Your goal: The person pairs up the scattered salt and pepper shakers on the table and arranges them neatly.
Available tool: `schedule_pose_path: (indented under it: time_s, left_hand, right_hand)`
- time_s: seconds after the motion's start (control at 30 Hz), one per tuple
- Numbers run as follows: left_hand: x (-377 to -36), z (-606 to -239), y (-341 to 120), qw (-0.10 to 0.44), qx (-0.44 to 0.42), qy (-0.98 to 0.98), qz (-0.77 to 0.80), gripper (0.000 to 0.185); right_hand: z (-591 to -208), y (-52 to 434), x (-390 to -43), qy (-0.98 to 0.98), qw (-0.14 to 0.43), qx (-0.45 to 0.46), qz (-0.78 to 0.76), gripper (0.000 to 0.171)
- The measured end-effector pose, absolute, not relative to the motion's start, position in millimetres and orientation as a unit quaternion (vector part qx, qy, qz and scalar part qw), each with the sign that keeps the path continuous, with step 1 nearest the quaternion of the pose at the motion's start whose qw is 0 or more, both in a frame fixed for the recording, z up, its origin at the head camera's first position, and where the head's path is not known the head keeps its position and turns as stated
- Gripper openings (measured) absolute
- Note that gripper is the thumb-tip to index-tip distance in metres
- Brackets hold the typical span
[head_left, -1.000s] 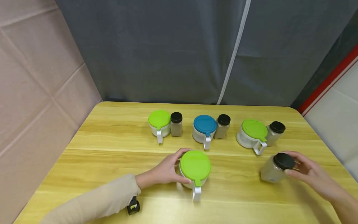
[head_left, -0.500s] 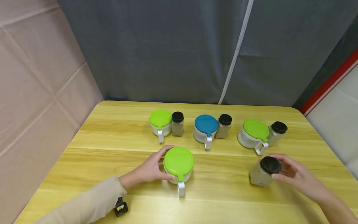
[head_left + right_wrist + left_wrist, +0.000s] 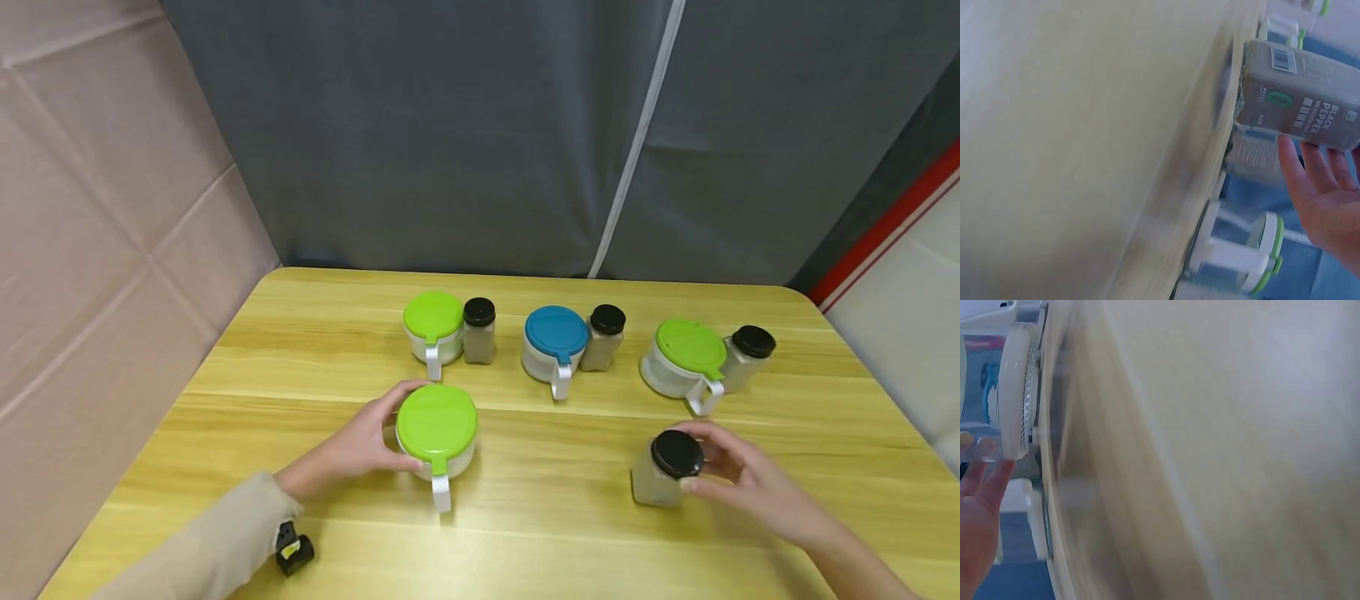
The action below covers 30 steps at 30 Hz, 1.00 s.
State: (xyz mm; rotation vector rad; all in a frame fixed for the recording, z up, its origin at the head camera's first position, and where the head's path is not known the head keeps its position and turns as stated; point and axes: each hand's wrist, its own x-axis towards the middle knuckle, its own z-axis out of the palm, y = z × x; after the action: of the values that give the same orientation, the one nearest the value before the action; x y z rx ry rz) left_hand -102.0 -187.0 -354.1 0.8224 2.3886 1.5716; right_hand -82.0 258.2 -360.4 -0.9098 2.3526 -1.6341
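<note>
My left hand (image 3: 360, 439) grips a round white seasoning jar (image 3: 459, 461) from its left side, thumb toward the front and fingers behind. The jar has a bright green lid and a white handle pointing toward me. In the left wrist view its clear body (image 3: 1015, 394) shows close over the table, with fingertips against it. On the right, my right hand (image 3: 738, 475) holds a square pepper bottle (image 3: 654, 479) with a black cap, pinched near the cap. Printed on the bottle (image 3: 1300, 94) in the right wrist view is "BLACK PEPPER".
Behind stand three pairs on the wooden table (image 3: 540, 542): a green-lidded jar (image 3: 433, 317) with a black-capped bottle (image 3: 478, 337), a blue-lidded jar (image 3: 557, 332) with a bottle (image 3: 603, 343), and a green-lidded jar (image 3: 686, 354) with a bottle (image 3: 746, 354). A grey curtain (image 3: 450, 142) hangs beyond.
Both hands have moved left across the table, the left carrying the green-lidded jar and the right the pepper bottle. The back row keeps its arrangement, with a slight shift of the view.
</note>
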Motion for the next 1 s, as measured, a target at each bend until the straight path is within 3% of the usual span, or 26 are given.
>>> schedule_pose_path:
  time_s: [0.43,1.0]
  left_hand:
    - [-109.7,-368.1,-222.8,0.057,0.275,0.799,0.531,0.085]
    - [-120.5,-386.3,-239.5,0.081,0.268,0.795,0.538,0.083]
  right_hand:
    - [-360.4,218.1,-86.6,0.777,0.084,-0.296,-0.549,0.044]
    - [-363.2,157.0,-99.6,0.757,0.139,-0.293,-0.567,0.044]
